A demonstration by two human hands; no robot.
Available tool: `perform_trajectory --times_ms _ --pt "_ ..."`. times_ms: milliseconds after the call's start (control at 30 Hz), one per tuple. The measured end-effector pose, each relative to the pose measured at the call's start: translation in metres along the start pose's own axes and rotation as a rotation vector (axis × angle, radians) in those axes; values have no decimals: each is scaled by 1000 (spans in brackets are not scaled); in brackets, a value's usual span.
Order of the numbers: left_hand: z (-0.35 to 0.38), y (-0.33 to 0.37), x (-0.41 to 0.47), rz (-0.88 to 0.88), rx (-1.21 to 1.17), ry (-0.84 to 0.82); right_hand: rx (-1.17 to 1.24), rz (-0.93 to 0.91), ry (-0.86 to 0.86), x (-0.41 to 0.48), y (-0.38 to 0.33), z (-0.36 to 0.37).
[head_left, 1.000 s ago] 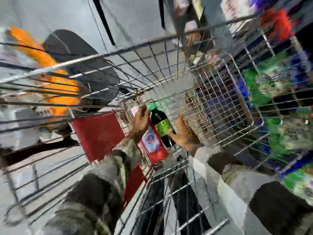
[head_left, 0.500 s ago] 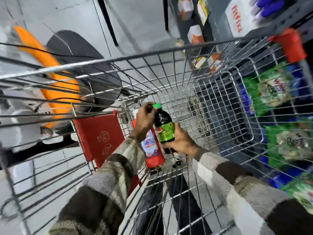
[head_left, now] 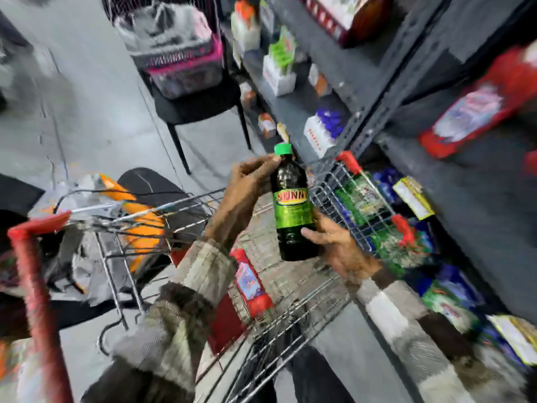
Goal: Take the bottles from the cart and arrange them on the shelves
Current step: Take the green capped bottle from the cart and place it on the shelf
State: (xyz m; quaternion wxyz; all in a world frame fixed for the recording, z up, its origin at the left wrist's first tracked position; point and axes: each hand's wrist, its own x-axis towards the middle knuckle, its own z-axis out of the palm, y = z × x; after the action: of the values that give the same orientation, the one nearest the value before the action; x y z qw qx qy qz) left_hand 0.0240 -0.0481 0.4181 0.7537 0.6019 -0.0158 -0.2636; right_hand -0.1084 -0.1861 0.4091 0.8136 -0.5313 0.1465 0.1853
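Grey shelves (head_left: 453, 205) on the right, wire cart (head_left: 293, 289) below. Your left hand (head_left: 247, 193) pinches the dark bottle (head_left: 293, 210) at its neck; your right hand (head_left: 337, 242) curls round its base, upright above the cart

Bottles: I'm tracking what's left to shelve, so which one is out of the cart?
The dark bottle with green cap and label, held upright in both hands above the wire cart; the red bottle lies inside.
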Motion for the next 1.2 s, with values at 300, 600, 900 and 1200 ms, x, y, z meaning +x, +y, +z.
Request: perform_trajectory --times_ms 300,600,900,1200 --pt "68 37 -29 85 61 -114 -94 -143 234 -71 -22 2" --pt "218 6 -47 148 162 -393 -147 -276 659 -169 -10 -77" --pt "417 -56 -72 342 395 -840 -100 -447 1180 -259 9 -224" --pt "497 -110 -65 354 467 -902 -159 -459 1458 -277 13 -297"
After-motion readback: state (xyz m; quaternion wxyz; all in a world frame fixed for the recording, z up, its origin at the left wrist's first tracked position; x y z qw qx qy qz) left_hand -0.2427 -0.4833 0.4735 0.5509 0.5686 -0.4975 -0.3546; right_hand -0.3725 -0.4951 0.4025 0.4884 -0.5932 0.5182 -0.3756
